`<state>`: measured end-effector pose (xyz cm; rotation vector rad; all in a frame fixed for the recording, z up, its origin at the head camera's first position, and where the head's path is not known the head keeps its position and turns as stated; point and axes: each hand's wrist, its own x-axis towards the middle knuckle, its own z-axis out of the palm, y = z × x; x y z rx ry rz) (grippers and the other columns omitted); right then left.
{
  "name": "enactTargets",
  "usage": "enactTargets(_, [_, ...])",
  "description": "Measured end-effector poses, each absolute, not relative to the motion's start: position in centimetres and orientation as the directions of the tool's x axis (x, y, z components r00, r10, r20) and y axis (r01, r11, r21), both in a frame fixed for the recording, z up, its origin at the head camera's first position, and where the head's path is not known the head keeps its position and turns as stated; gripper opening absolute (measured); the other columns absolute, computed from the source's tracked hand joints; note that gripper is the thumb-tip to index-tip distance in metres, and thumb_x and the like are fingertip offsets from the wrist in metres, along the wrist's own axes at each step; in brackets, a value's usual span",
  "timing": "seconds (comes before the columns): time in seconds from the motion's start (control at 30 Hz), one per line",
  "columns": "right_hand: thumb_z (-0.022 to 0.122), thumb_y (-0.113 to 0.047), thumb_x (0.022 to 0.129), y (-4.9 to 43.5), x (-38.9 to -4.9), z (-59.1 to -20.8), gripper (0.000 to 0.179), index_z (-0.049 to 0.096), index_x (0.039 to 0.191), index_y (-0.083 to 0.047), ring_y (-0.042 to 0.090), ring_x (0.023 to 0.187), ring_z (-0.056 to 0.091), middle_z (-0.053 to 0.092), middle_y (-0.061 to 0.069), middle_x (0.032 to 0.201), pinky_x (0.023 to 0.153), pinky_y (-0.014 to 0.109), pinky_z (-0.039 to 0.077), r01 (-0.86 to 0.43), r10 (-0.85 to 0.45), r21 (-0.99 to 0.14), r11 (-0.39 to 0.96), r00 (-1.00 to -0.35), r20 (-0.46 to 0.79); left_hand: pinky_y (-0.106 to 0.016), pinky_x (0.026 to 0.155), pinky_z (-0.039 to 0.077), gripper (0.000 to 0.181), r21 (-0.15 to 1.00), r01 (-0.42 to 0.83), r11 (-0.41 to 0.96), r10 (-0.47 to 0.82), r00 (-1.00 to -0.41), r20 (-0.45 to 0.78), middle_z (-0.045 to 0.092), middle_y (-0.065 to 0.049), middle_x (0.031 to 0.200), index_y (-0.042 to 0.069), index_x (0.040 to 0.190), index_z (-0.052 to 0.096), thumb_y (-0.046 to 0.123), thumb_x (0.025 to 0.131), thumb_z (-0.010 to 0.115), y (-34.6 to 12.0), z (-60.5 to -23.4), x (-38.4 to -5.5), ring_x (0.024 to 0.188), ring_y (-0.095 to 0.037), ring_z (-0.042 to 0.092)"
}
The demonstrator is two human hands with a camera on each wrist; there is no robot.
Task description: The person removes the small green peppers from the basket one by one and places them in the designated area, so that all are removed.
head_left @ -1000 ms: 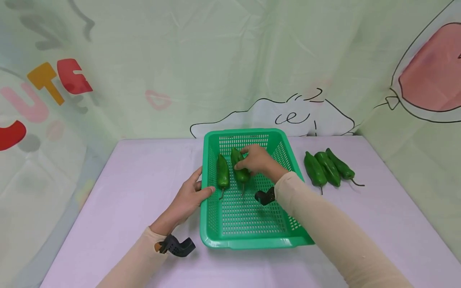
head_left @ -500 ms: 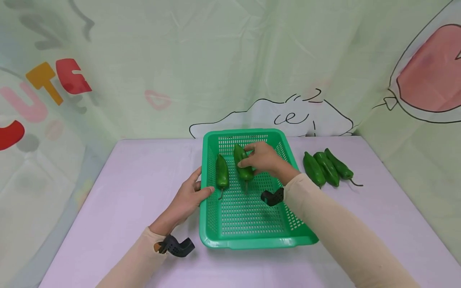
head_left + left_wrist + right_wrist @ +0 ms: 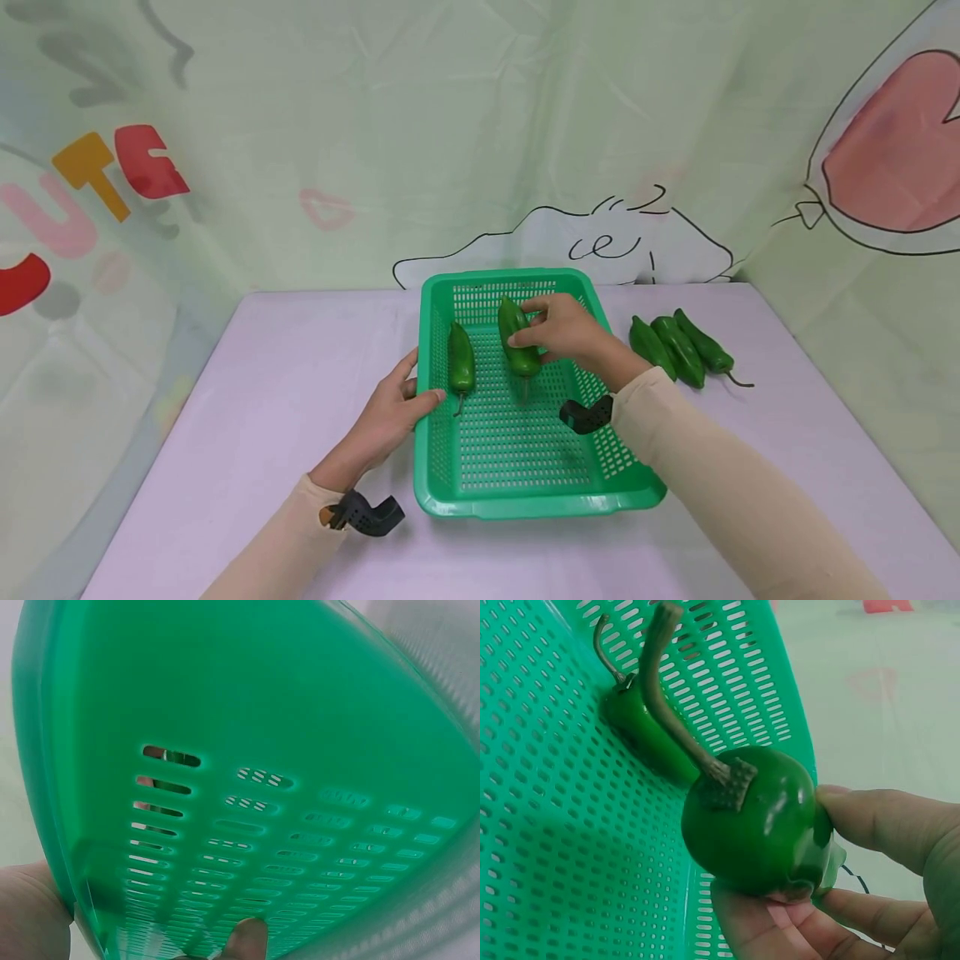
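Head view shows a light purple counter (image 3: 315,358) with a pale green cloth (image 3: 337,108) hanging behind it at 12 o'clock. On the cloth, big letters (image 3: 86,161) are at 10 o'clock and a pink heart balloon (image 3: 892,158) is at 2 o'clock. A green basket (image 3: 517,506) full of little holes sits on the counter.

The right hand (image 3: 566,329) pinches a long green pepper (image 3: 512,325), thumb on one side and fingers on the other. It is at 9 o'clock from the middle of that hand, over the far part of the basket, stem to 6 o'clock. How high it is, I cannot tell. Another pepper (image 3: 461,362) lies in the basket at 8 o'clock from the right hand, near the left wall.

The left hand (image 3: 390,404) holds the basket's rim at 9 o'clock, thumb over the top. Three more peppers (image 3: 678,348) lie side by side on the counter at 3 o'clock, with a strip of counter between them and the basket.

The far rim is near the counter's back edge. At 9 o'clock, the counter runs wide past the left hand to its slanted edge. Inside the basket, its floor shows at 6 o'clock from both peppers.
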<state>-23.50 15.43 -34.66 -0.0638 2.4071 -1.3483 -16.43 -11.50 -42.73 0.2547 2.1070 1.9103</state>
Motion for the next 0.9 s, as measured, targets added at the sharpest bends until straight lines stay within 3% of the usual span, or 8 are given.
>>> enactTargets(0.9, [0.073, -0.016, 0.098, 19.2, -21.6, -33.4, 0.076, 0.034, 0.161, -0.001, 0.040, 0.121, 0.062, 0.045, 0.029, 0.148, 0.088, 0.046, 0.063, 0.131, -0.219, -0.835, 0.534, -0.933, -0.287, -0.048, 0.082, 0.065, 0.080, 0.992, -0.052, 0.113, 0.315, -0.945, -0.085, 0.063, -0.032, 0.132, 0.017, 0.168, 0.017, 0.008, 0.102, 0.061, -11.5, -42.8, -16.4, 0.104, -0.039, 0.073])
